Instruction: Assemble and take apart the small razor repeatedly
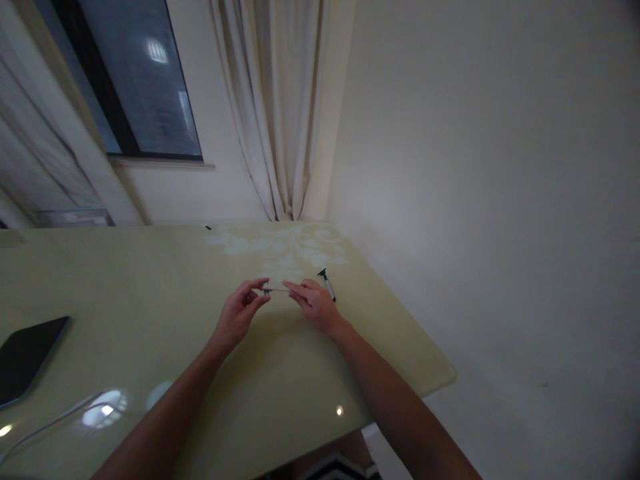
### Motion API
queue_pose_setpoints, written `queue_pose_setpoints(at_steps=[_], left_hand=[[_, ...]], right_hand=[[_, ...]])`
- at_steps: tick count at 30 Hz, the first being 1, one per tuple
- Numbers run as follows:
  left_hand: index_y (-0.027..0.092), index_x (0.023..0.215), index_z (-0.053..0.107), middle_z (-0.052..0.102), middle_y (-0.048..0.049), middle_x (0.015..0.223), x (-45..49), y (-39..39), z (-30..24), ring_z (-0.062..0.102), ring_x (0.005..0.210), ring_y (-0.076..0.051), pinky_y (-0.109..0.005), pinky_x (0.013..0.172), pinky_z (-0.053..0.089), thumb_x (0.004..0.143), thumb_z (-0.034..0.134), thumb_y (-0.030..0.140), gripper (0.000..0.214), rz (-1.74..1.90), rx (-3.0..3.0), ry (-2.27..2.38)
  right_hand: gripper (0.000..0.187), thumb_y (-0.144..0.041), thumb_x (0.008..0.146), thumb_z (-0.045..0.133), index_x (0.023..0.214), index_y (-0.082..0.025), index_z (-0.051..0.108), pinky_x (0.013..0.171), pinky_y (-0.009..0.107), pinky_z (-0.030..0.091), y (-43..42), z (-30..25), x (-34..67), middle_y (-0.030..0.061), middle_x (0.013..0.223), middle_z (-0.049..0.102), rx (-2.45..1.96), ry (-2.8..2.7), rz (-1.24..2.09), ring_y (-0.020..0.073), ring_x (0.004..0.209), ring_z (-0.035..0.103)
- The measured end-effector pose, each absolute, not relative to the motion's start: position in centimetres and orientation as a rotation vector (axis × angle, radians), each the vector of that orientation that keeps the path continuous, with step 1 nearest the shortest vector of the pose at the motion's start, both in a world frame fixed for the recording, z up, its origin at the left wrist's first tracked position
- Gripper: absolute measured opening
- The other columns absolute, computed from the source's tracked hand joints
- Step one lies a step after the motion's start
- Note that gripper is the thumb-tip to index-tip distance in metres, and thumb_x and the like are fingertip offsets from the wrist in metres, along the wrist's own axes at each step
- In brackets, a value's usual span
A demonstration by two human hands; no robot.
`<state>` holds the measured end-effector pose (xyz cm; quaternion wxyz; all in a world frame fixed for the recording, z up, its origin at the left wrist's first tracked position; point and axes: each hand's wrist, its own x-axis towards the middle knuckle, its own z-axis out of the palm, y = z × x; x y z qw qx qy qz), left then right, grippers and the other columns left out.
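Note:
Over the table, my left hand (pixel 239 312) pinches a small dark-and-silver piece (pixel 266 290) between thumb and fingers; it is too small to tell its kind. My right hand (pixel 318 305) has its fingers closed on a thin pale stick (pixel 280 290). The stick's far end reaches the small piece, and whether they are joined I cannot tell. Just beyond my right hand lies a razor (pixel 327 285) with a black head and a silver-and-black handle, partly behind the hand.
The glossy pale table (pixel 150 287) ends at a rounded corner on the right, beside a wall (pixel 475 167). A dark tablet (pixel 33 357) lies at the left, with a white cable (pixel 55 421) nearer me. A small black object (pixel 209 228) sits by the far edge, below curtains (pixel 280 113).

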<state>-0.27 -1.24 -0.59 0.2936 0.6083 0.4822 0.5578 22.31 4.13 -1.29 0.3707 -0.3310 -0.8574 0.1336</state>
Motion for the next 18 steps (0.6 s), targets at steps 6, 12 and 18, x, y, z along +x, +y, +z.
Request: queue_pose_setpoints(at_steps=[6, 12, 18], left_hand=[[0.018, 0.122, 0.071, 0.056, 0.0037, 0.071, -0.32, -1.32, -0.49, 0.048, 0.062, -0.012, -0.024, 0.059, 0.038, 0.085, 0.072, 0.044, 0.046, 1.475, 1.594, 1.307], [0.017, 0.124, 0.070, 0.051, 0.0056, 0.066, -0.35, -1.34, -0.58, 0.044, 0.059, -0.012, -0.024, 0.056, 0.034, 0.085, 0.072, 0.045, 0.048, 1.472, 1.584, 1.319], [0.018, 0.123, 0.071, 0.054, 0.0044, 0.068, -0.25, -1.43, -0.39, 0.047, 0.061, -0.012, -0.024, 0.058, 0.037, 0.085, 0.071, 0.045, 0.046, 1.463, 1.599, 1.317]], right_hand=[[0.037, -0.037, 0.106, 0.055, 0.139, -0.026, 0.069, 0.078, 0.027, 0.043, 4.05, -1.20, 22.31, 0.0045, 0.086, 0.060, -0.850, -2.164, 0.375, 0.0176, 0.082, 0.055], [0.036, -0.037, 0.105, 0.058, 0.136, -0.027, 0.071, 0.077, 0.026, 0.043, 3.96, -1.16, 22.17, 0.0036, 0.086, 0.060, -0.810, -2.142, 0.429, 0.0165, 0.080, 0.055], [0.034, -0.038, 0.104, 0.060, 0.133, -0.026, 0.074, 0.078, 0.026, 0.043, 4.13, -1.48, 22.01, 0.0038, 0.086, 0.061, -0.835, -2.123, 0.437, 0.0164, 0.080, 0.056]])
